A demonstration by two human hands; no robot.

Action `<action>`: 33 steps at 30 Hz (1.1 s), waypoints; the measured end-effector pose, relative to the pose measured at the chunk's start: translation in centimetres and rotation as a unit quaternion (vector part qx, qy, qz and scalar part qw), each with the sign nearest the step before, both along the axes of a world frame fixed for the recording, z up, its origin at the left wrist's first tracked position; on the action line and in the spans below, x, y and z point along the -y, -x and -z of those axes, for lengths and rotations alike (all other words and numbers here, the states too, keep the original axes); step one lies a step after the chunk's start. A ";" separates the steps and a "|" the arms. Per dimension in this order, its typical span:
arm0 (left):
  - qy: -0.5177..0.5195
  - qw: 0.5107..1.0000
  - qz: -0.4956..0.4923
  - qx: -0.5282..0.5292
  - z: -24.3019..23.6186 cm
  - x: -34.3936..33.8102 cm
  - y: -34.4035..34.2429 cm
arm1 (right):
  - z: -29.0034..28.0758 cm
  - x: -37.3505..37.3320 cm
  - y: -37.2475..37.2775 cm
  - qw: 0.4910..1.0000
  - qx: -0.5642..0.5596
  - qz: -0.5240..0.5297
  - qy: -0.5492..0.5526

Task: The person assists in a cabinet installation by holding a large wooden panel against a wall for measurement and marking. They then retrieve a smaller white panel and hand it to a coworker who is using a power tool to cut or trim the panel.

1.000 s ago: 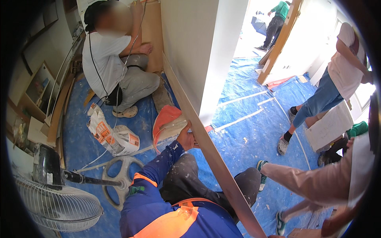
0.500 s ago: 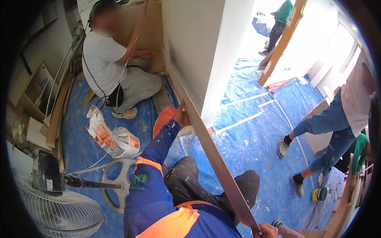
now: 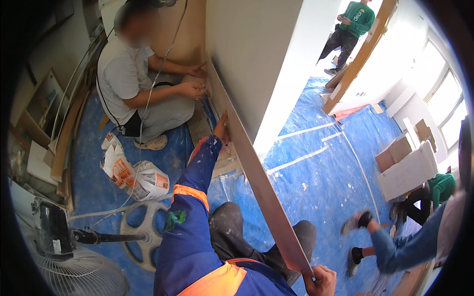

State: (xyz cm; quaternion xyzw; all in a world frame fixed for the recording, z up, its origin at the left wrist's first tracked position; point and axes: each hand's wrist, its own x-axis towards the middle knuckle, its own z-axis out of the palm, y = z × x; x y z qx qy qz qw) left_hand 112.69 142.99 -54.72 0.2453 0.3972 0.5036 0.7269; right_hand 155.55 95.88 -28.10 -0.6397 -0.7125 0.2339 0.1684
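Only the head view here. Print first: the white sack (image 3: 117, 166) on the floor has bold orange blocks with lettering on them, and a person off in the doorway wears a green top (image 3: 364, 22) with pale letters across the chest. The black motor housing of the fan (image 3: 49, 234) has a small pale label, way too tiny to make out.

Now the grip. Right hand (image 3: 322, 281) is closed around the near end of a long, thin board (image 3: 265, 190), fingers curled over. Left hand (image 3: 222, 129) is on the board further up, arm stretched out, fingers pointing along its length. Touching it for sure, but can't tell how tightly that grip is closed.

So the board runs slantwise between the two hands, across the gap between the wearer's knees, and on past the left hand along the foot of the wall (image 3: 242, 64). A crouching co-worker's hands (image 3: 192, 90) are right near that far end; can't tell if they're touching it.
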 end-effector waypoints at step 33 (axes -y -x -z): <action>-0.154 0.961 -0.167 -0.155 3.4 -1.4 -6.7 | 11.0 -17.2 2.5 0.998 -0.001 -0.034 -0.059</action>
